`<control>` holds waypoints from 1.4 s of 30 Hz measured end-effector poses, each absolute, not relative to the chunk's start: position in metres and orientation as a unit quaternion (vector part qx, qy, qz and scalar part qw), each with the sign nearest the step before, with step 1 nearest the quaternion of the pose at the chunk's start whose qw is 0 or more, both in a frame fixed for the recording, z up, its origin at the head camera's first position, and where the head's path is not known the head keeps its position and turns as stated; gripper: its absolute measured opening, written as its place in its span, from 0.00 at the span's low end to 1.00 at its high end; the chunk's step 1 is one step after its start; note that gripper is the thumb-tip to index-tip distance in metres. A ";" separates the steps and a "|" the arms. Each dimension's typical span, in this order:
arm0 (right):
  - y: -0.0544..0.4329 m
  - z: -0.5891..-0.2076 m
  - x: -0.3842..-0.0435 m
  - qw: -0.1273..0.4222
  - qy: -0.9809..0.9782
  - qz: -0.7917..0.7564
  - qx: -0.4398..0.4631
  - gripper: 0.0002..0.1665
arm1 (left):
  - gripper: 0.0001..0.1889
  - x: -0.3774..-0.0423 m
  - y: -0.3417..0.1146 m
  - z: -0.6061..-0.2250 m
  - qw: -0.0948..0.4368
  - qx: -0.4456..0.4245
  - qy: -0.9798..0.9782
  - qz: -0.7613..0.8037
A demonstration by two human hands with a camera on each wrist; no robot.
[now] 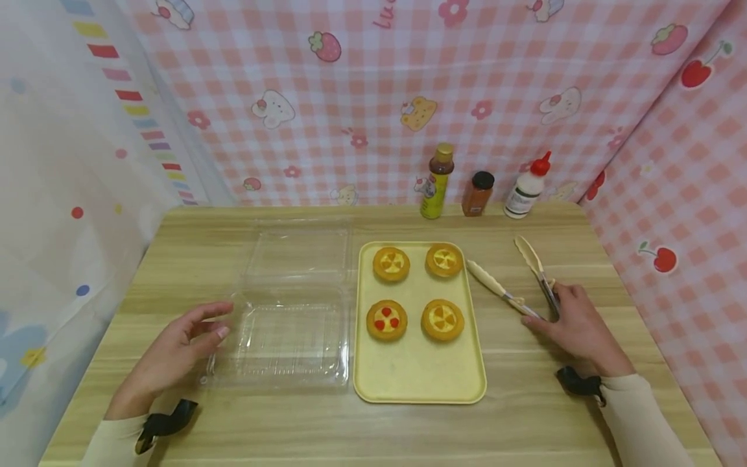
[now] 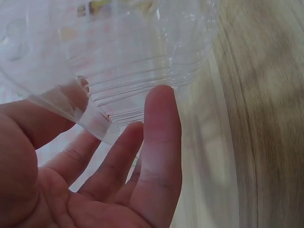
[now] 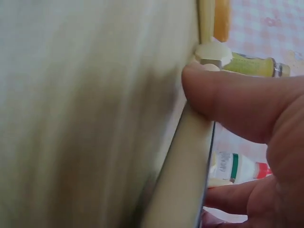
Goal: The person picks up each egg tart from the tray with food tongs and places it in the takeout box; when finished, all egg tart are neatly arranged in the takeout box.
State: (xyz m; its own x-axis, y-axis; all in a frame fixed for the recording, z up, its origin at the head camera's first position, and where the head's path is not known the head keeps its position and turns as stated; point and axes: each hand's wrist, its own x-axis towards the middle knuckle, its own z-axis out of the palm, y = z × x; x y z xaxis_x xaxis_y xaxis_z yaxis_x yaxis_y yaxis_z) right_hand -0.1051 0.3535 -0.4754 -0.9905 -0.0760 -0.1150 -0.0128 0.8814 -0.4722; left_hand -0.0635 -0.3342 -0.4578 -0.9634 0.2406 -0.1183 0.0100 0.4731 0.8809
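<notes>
Checked cloth [image 1: 373, 84] hangs behind my table [image 1: 280, 428]. The clear box [image 1: 290, 340] lies unfolded on the table, lid half to the rear, just left of the yellow tray [image 1: 417, 376]. The tongs [image 1: 505, 296] lie to the tray's right, arms spread, one tip just beside its edge. My right hand [image 1: 578, 331] grips them at the handle end, thumb on one arm, fingers at the other. My left hand [image 1: 175, 353] is loosely bent at the box's left edge, thumb and fingers parted; whether it touches the plastic I cannot tell. At the rear stand, left to right, the yellow bottle [image 1: 434, 188], a dark-lidded jar [image 1: 477, 196] and the white bottle [image 1: 522, 194] with red cap. Smallest, on the tray: three wedge-topped tarts [image 1: 443, 320] and, front left, a red-dotted tart [image 1: 387, 320].
</notes>
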 end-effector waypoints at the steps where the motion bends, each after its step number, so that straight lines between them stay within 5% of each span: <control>1: 0.354 -0.474 -0.104 0.065 0.967 -0.244 -0.024 0.60 | 0.28 -0.064 -0.334 -0.458 0.115 0.076 0.847 0.514; 9: 0.363 -0.465 -0.102 0.060 0.967 -0.244 -0.025 0.55 | 0.28 -0.063 -0.337 -0.458 0.119 0.085 0.826 0.545; 17: 0.365 -0.467 -0.097 0.052 0.968 -0.244 0.014 0.62 | 0.28 -0.062 -0.337 -0.459 0.130 0.074 0.825 0.544; 27: 0.367 -0.461 -0.089 -0.011 0.974 -0.227 -0.010 0.34 | 0.28 -0.062 -0.337 -0.457 0.131 0.072 0.828 0.541; 42: 0.342 -0.455 -0.083 -0.048 0.969 -0.221 -0.100 0.40 | 0.27 -0.061 -0.337 -0.459 0.131 0.087 0.813 0.561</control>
State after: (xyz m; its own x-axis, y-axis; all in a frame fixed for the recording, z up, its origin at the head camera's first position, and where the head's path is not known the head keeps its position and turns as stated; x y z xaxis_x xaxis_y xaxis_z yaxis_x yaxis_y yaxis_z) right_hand -0.0826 0.3417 -0.4553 -0.9754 -0.1727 0.1366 -0.2149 0.8821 -0.4193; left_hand -0.0607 -0.3373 -0.4586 -0.9505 0.2885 -0.1155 -0.0058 0.3550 0.9349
